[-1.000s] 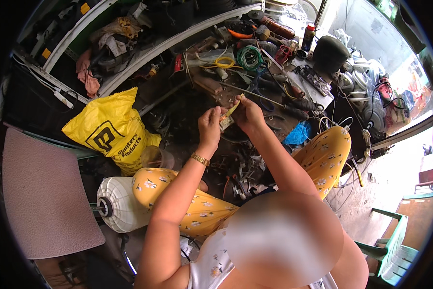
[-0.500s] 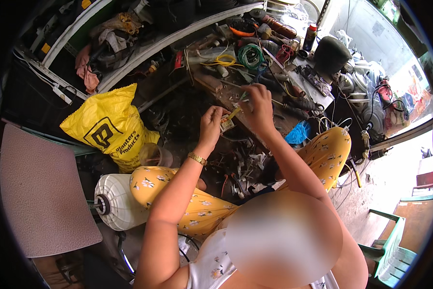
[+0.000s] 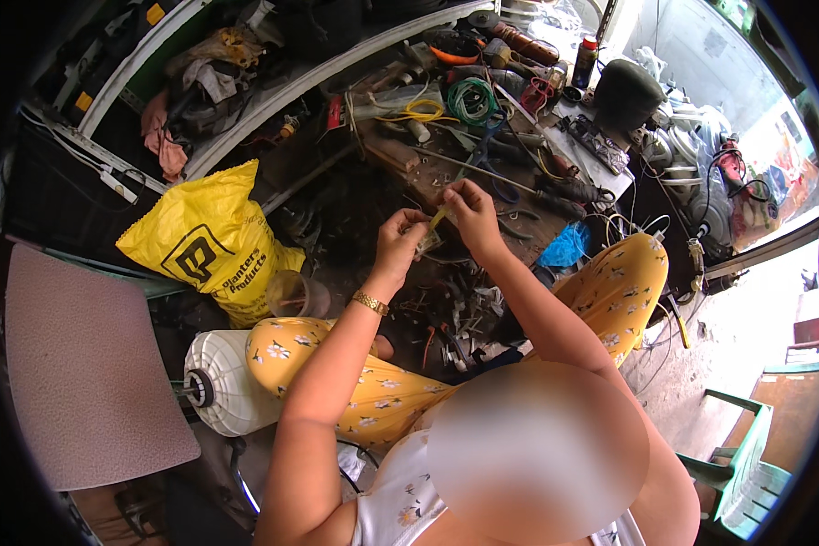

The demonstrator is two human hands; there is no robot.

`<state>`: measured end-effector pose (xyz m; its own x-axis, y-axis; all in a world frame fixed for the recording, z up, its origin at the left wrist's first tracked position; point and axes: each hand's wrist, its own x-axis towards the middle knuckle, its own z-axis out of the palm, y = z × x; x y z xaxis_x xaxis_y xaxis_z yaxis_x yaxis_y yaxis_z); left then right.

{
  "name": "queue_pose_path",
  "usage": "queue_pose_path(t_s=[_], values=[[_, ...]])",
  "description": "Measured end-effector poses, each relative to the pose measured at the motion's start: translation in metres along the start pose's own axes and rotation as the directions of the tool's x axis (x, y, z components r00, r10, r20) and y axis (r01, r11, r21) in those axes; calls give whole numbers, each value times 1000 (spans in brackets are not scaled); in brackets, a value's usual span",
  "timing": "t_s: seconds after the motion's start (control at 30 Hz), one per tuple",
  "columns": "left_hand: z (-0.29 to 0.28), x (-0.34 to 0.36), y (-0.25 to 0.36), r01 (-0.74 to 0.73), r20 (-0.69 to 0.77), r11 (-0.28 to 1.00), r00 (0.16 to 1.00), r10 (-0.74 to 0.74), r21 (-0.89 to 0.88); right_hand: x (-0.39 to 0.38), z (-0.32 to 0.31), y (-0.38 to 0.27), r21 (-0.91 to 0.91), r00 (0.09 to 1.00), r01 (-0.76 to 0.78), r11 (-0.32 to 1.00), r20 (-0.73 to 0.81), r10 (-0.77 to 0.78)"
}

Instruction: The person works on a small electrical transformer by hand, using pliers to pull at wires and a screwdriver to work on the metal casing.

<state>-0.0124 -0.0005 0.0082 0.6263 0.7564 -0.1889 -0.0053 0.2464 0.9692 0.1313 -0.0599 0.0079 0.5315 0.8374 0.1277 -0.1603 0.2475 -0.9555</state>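
Note:
My left hand [image 3: 400, 241] is closed around a small, pale component [image 3: 428, 243], partly hidden by my fingers. From it a narrow yellow strip [image 3: 439, 216] rises toward my right hand [image 3: 471, 215], whose thumb and forefinger pinch its upper end. Just beyond my hands, blue-handled scissors [image 3: 502, 187], a long thin rod [image 3: 455, 165] and dark pliers [image 3: 518, 227] lie on a cluttered dark workbench [image 3: 400, 182]. A blue plastic bag [image 3: 562, 244] is right of my right forearm.
A yellow sack [image 3: 200, 237], clear container [image 3: 305, 296] and white round-ended appliance [image 3: 232, 382] are at my left, near a padded seat [image 3: 91, 364]. Coiled wires [image 3: 471, 100] and tools crowd the back. A green plastic chair [image 3: 742, 464] stands at lower right.
Half a second ago my right hand was raised higher with fingers bent above the strip; it has since come down into a pinch on it. My left fingers have shifted slightly over the component.

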Motion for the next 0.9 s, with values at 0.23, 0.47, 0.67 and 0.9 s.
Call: queue_pose_path(t_s=[0.23,0.47,0.67,0.9], values=[[-6,2,-2,42,84,982,996,-26,-185,10,-9,-4,58,995,-27,998,96,21],[-24,0,-9,233,174,896,968,-179,-378,12,-6,-5,-100,991,122,987,60,-116],[-32,-8,-6,204,-20,886,972,-233,-417,-4,-35,-33,-886,927,336,318,252,-277],[-26,-13,-2,-311,-56,949,948,314,55,-28,-109,-1,-947,942,321,-17,321,-97]])
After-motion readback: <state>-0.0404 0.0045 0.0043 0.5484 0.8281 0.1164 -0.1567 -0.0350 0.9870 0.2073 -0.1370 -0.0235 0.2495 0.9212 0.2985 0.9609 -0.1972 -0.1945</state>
